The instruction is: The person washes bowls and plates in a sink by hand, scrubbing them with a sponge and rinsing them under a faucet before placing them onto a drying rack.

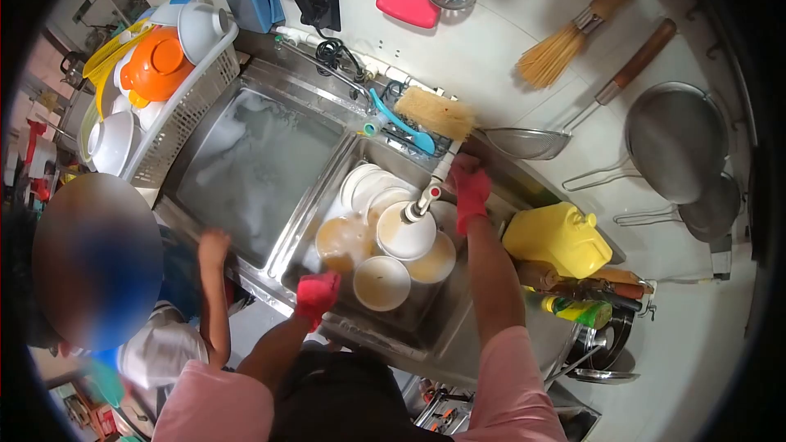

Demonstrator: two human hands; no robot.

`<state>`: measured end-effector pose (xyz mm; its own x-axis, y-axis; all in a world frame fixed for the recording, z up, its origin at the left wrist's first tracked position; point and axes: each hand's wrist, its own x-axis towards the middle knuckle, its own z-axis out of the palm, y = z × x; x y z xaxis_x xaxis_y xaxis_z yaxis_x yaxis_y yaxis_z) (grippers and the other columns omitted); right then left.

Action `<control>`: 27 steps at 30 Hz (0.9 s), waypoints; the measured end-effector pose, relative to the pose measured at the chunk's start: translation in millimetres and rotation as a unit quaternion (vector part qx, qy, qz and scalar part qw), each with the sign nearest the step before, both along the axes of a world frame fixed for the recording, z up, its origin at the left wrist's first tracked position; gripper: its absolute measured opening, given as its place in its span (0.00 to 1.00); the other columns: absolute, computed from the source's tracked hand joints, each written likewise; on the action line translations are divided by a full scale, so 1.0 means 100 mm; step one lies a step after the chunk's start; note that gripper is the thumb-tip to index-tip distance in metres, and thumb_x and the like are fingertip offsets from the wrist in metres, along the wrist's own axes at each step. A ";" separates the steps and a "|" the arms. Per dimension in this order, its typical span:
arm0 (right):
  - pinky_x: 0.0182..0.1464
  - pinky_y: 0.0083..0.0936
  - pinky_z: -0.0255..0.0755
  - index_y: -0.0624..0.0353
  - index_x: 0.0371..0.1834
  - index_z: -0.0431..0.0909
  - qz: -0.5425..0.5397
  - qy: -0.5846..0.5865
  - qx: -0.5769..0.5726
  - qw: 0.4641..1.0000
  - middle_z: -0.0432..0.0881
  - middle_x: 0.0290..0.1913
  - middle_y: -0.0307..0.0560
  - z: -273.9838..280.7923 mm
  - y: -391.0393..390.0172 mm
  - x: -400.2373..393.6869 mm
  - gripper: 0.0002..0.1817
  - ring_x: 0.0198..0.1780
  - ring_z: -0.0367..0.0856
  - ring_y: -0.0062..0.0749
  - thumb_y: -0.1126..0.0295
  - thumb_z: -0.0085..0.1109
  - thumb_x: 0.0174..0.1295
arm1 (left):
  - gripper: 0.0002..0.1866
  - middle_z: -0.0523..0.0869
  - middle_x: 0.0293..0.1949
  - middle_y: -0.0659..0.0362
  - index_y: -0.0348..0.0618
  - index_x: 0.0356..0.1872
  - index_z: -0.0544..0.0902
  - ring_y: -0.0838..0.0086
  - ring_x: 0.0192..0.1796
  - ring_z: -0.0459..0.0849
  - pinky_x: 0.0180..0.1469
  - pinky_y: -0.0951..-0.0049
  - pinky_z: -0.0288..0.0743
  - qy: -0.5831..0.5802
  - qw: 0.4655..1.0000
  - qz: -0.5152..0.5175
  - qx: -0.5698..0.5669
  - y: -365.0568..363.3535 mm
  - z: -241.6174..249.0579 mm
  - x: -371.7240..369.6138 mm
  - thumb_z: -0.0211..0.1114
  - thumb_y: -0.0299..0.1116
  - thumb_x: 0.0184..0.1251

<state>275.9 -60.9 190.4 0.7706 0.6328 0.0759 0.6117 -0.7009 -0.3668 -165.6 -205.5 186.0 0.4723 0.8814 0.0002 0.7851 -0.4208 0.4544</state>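
My left hand (318, 296), in a red glove, is at the front rim of the right sink basin (426, 311) with its fingers curled; I cannot make out anything in it. My right hand (470, 188), gloved the same way, reaches to the back of this basin beside the white tap (422, 203). Its fingers look closed near the white pipe, but what they hold is hidden. Below the tap, a white bowl (407, 237) sits on other dishes. Around it are a bowl of cloudy liquid (381, 283), more bowls in brownish water and several stacked white plates (360, 184).
The left basin (254, 164) holds soapy water. A dish basket (188, 106) with bowls stands beyond it. Another person's hand (214, 247) rests at the sink's front edge. A yellow jug (557, 237) stands at right; a sponge (435, 111) and blue brush (401, 121) lie behind.
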 end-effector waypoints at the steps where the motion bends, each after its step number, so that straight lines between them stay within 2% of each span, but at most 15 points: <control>1: 0.39 0.41 0.79 0.63 0.46 0.78 0.017 0.031 -0.056 0.998 0.86 0.38 0.54 0.04 0.08 -0.01 0.22 0.35 0.84 0.52 0.53 0.63 0.65 | 0.09 0.84 0.22 0.51 0.50 0.33 0.80 0.53 0.26 0.84 0.31 0.50 0.75 -0.006 1.000 -0.001 0.011 0.03 0.01 0.00 0.59 0.40 0.72; 3: 0.41 0.35 0.79 0.61 0.48 0.79 0.011 0.271 0.075 0.960 0.86 0.40 0.49 0.14 0.00 -0.19 0.18 0.37 0.85 0.41 0.57 0.61 0.68 | 0.11 0.83 0.22 0.51 0.50 0.29 0.80 0.53 0.27 0.84 0.33 0.51 0.76 0.002 1.000 0.002 -0.002 0.06 0.05 0.02 0.59 0.40 0.71; 5: 0.39 0.30 0.78 0.60 0.50 0.80 0.019 0.463 0.219 0.859 0.85 0.39 0.45 0.16 -0.20 -0.33 0.15 0.36 0.83 0.34 0.64 0.62 0.64 | 0.11 0.83 0.22 0.51 0.49 0.28 0.80 0.53 0.27 0.85 0.33 0.51 0.77 -0.001 1.000 0.002 -0.009 0.06 0.07 0.04 0.59 0.39 0.71; 6: 0.37 0.29 0.77 0.59 0.51 0.80 0.032 0.537 0.296 0.789 0.83 0.38 0.43 0.09 -0.34 -0.40 0.16 0.35 0.82 0.33 0.69 0.64 0.60 | 0.11 0.83 0.22 0.51 0.49 0.28 0.79 0.53 0.27 0.84 0.33 0.51 0.77 -0.005 1.000 0.002 -0.008 0.06 0.06 0.03 0.59 0.39 0.71; 8: 0.39 0.28 0.75 0.59 0.50 0.79 0.035 0.593 0.352 0.724 0.82 0.37 0.40 -0.03 -0.70 -0.49 0.15 0.37 0.80 0.28 0.71 0.65 0.59 | 0.11 0.83 0.22 0.51 0.49 0.28 0.79 0.53 0.26 0.84 0.33 0.51 0.77 -0.020 1.000 0.001 0.002 0.04 0.02 0.01 0.58 0.39 0.71; 10: 0.49 0.28 0.74 0.59 0.46 0.80 0.021 0.572 0.320 0.755 0.82 0.40 0.39 -0.15 -1.07 -0.58 0.11 0.46 0.80 0.23 0.64 0.61 0.68 | 0.11 0.84 0.22 0.51 0.48 0.28 0.79 0.53 0.26 0.84 0.33 0.50 0.77 -0.045 0.999 0.003 0.021 0.03 -0.04 -0.01 0.58 0.39 0.71; 12: 0.52 0.28 0.73 0.60 0.49 0.80 0.139 0.401 0.230 0.876 0.82 0.40 0.39 -0.59 -1.44 -0.65 0.13 0.47 0.80 0.25 0.65 0.63 0.67 | 0.12 0.83 0.22 0.51 0.48 0.28 0.78 0.52 0.26 0.84 0.33 0.50 0.76 -0.030 1.000 0.005 0.010 0.03 -0.02 -0.01 0.58 0.40 0.72; 14: 0.59 0.31 0.70 0.60 0.55 0.77 0.266 0.257 0.164 0.915 0.80 0.47 0.41 -1.06 -1.78 -0.78 0.18 0.53 0.78 0.31 0.64 0.63 0.66 | 0.12 0.83 0.22 0.50 0.48 0.29 0.79 0.52 0.26 0.84 0.33 0.50 0.76 -0.012 1.000 0.010 -0.016 0.05 0.03 -0.01 0.57 0.40 0.72; 16: 0.62 0.32 0.68 0.59 0.57 0.77 0.304 0.326 0.164 0.880 0.77 0.54 0.43 -0.79 -1.91 -1.11 0.17 0.58 0.75 0.33 0.67 0.62 0.67 | 0.12 0.83 0.23 0.48 0.48 0.30 0.80 0.51 0.28 0.84 0.34 0.51 0.77 0.007 0.998 0.015 -0.060 0.06 0.06 0.01 0.57 0.41 0.72; 19: 0.67 0.33 0.65 0.58 0.59 0.78 0.292 0.502 0.178 0.794 0.72 0.64 0.46 -0.34 -2.05 -1.53 0.17 0.65 0.71 0.36 0.71 0.61 0.68 | 0.17 0.85 0.25 0.52 0.46 0.34 0.82 0.58 0.29 0.85 0.37 0.56 0.77 -0.023 0.982 0.096 -0.158 0.06 0.07 0.06 0.55 0.47 0.76; 21: 0.71 0.34 0.64 0.57 0.61 0.79 0.339 0.477 0.148 0.797 0.68 0.71 0.48 -0.24 -2.11 -1.72 0.18 0.70 0.69 0.38 0.73 0.60 0.68 | 0.19 0.87 0.31 0.57 0.44 0.39 0.84 0.67 0.35 0.85 0.42 0.61 0.78 -0.222 0.892 0.124 -0.372 0.08 0.02 0.17 0.55 0.49 0.78; 22: 0.71 0.35 0.64 0.57 0.63 0.77 0.401 0.376 0.122 0.826 0.66 0.73 0.48 -0.33 -2.13 -1.77 0.19 0.72 0.66 0.38 0.75 0.59 0.69 | 0.21 0.88 0.33 0.60 0.43 0.41 0.85 0.72 0.37 0.85 0.45 0.64 0.78 -0.319 0.816 0.132 -0.465 0.14 -0.03 0.26 0.55 0.51 0.79; 24: 0.69 0.33 0.67 0.55 0.67 0.72 0.382 0.431 0.121 0.809 0.69 0.71 0.49 0.11 -2.10 -1.95 0.23 0.69 0.69 0.35 0.74 0.61 0.68 | 0.20 0.88 0.41 0.63 0.40 0.46 0.85 0.78 0.44 0.82 0.51 0.70 0.76 -0.392 0.729 0.147 -0.542 0.13 -0.20 0.52 0.59 0.48 0.78; 25: 0.67 0.32 0.69 0.56 0.69 0.71 0.343 0.477 0.110 0.802 0.71 0.69 0.49 0.13 -2.08 -2.01 0.27 0.66 0.72 0.35 0.71 0.65 0.66 | 0.19 0.88 0.44 0.64 0.39 0.49 0.85 0.80 0.46 0.80 0.54 0.72 0.76 -0.416 0.691 0.153 -0.572 0.13 -0.20 0.63 0.61 0.47 0.77; 27: 0.62 0.31 0.74 0.58 0.71 0.68 0.253 0.561 0.095 0.783 0.76 0.65 0.51 0.14 -2.06 -2.13 0.36 0.60 0.78 0.33 0.64 0.73 0.61 | 0.17 0.88 0.48 0.62 0.39 0.53 0.85 0.80 0.48 0.81 0.55 0.74 0.76 -0.424 0.656 0.154 -0.605 0.13 -0.19 0.76 0.65 0.42 0.75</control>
